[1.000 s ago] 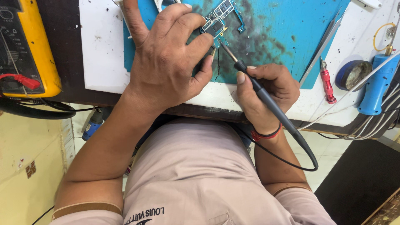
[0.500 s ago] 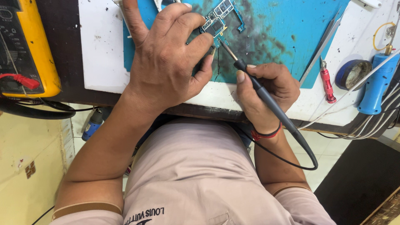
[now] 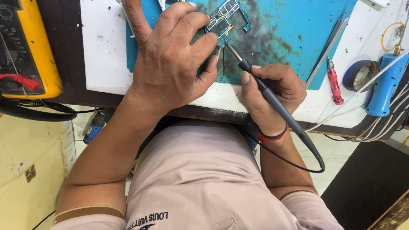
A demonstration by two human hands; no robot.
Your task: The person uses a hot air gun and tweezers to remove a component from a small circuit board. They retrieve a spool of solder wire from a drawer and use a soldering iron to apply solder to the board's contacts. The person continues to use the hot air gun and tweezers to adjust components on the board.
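White bench (image 3: 106,64) bears blue mat (image 3: 294,30), yellow multimeter (image 3: 36,47)

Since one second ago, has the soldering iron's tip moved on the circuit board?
No. The soldering iron tip stays at the same lower edge of the circuit board on the blue mat.

Small blue circuit board (image 3: 225,19) flat on the teal mat; black soldering iron (image 3: 272,99) slanted — tip seemingly touching its edge.
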